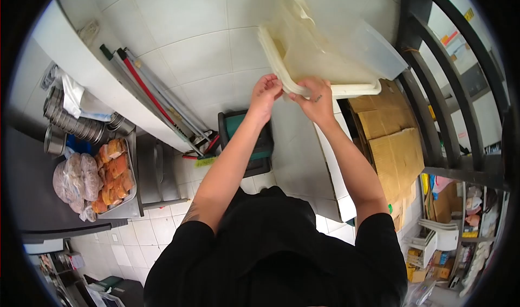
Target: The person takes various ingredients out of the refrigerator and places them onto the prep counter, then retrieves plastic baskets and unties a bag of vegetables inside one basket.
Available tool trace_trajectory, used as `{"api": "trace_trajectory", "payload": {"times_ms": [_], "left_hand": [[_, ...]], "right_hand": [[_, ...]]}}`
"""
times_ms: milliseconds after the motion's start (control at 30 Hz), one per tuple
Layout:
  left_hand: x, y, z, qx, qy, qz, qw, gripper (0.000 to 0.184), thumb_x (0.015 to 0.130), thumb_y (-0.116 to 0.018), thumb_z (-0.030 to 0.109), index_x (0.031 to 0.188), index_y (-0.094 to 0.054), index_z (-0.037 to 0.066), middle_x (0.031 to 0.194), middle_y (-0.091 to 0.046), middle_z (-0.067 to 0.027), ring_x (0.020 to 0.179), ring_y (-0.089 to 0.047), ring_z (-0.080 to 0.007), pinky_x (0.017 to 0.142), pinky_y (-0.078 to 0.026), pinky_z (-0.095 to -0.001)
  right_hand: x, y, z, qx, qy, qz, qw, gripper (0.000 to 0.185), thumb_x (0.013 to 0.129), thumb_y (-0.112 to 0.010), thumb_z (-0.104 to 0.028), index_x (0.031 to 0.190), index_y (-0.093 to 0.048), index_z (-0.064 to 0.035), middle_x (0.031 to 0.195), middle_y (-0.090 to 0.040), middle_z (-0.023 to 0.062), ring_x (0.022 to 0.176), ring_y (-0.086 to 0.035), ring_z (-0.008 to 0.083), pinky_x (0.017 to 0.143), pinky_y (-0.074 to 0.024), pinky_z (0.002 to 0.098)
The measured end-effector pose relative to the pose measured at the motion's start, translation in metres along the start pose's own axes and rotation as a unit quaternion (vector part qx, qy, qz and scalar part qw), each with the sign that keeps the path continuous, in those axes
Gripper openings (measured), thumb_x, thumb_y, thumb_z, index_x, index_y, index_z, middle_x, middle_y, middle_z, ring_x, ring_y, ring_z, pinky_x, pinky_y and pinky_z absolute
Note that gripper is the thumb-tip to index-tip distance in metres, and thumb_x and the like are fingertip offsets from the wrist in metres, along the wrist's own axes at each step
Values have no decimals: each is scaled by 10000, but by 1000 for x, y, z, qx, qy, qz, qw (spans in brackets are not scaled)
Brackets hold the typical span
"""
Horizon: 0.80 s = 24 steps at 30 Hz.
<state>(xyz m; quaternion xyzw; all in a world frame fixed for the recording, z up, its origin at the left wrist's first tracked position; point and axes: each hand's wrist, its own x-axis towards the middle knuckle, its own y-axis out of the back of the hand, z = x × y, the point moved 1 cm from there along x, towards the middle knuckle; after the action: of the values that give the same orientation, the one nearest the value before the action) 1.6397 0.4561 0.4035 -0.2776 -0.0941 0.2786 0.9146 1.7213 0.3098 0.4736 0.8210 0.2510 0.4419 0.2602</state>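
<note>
Ahead of me, near the white tiled wall, is a cream plastic tub (279,68) with a thick rim, tilted so that one corner points toward me. Its yellowish, cloudy inner side (319,52) shows above the rim. My left hand (266,94) pinches the rim just left of that corner. On the right of the corner, my right hand (316,101) is closed around the same rim, thumb toward the left hand. A clear plastic bin (382,49) lies close against the tub's right side. The tub's underside is partly hidden by my hands.
Flattened cardboard (392,144) stands at the right, beside a dark slatted rack (444,79). Long-handled cleaning tools (154,93) lean at the left. Below them is a green and black bin (244,139). A metal tray (130,182) holds bagged food (78,179) and orange-brown pieces (115,171).
</note>
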Motion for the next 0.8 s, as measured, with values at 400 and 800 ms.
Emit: {"api": "trace_trajectory", "payload": {"times_ms": [400,800], "left_hand": [[-16,9,-21,-64,-60,-9,996,463,941,-681,162,1312,-433,39,1089,-588,-34,1025,-560,-129,919,-467,-300],[-6,18,-30,-33,-87,-28,995,444,871,-721,67,1243,-481,32,1053,-592,-42,983,-568,-124,877,-484,-286]], "right_hand": [[1,-3,-16,11,2,-121,993,285,751,-829,-168,931,-687,1,917,-694,142,887,-657,308,874,-448,397],[7,11,7,-3,-39,-83,996,278,858,-782,-200,1020,-696,10,987,-701,147,950,-630,293,888,-476,400]]}}
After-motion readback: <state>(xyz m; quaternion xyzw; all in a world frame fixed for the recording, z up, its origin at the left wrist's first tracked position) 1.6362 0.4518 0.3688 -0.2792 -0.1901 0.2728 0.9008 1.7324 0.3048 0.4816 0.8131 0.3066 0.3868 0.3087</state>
